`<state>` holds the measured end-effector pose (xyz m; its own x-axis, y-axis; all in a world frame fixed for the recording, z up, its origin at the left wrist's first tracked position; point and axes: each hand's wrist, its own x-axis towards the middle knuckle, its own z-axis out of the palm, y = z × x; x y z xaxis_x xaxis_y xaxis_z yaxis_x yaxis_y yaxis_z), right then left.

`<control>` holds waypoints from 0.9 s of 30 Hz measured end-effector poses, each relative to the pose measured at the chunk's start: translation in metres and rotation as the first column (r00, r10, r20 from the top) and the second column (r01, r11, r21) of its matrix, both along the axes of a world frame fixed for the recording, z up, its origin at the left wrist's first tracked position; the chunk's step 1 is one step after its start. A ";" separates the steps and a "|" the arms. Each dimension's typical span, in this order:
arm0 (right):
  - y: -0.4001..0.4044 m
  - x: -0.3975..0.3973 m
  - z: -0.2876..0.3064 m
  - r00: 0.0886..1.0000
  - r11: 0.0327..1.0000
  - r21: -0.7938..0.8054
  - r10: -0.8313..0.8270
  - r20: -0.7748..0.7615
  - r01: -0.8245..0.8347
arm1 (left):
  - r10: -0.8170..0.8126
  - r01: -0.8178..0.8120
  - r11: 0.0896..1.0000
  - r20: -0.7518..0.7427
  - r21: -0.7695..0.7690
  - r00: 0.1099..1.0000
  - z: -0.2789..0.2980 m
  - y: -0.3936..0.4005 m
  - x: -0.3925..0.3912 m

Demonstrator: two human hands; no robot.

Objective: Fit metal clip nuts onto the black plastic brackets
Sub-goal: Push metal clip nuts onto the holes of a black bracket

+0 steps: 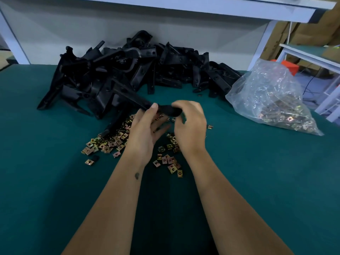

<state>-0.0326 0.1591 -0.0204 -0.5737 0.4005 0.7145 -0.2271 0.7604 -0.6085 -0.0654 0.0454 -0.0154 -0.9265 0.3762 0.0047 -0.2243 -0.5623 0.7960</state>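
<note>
A long black plastic bracket [128, 96] reaches from the heap toward me, and both hands hold its near end [168, 110] above the table. My left hand [145, 129] grips it from the left with thumb on top. My right hand [190, 124] curls its fingers round the end from the right. Whether a clip nut sits between the fingers is hidden. Several brass-coloured clip nuts [108, 142] lie loose on the green table [55, 181] under and around my hands.
A large heap of black brackets [128, 67] fills the back of the table against a white wall. A clear plastic bag [272, 100] with more clip nuts lies at the right. A white shelf [202, 6] overhangs the back.
</note>
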 end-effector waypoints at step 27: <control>0.010 -0.010 -0.012 0.784 0.996 0.083 -0.071 0.617 0.025 | 0.045 -0.073 0.982 0.160 0.175 0.986 -0.004 -0.019 -0.017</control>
<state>-0.0422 0.1694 -0.0322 -0.8832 0.4039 0.2382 0.2185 0.8040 -0.5530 -0.0827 0.0265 -0.0189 -0.9418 0.3270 -0.0778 -0.2988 -0.7085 0.6393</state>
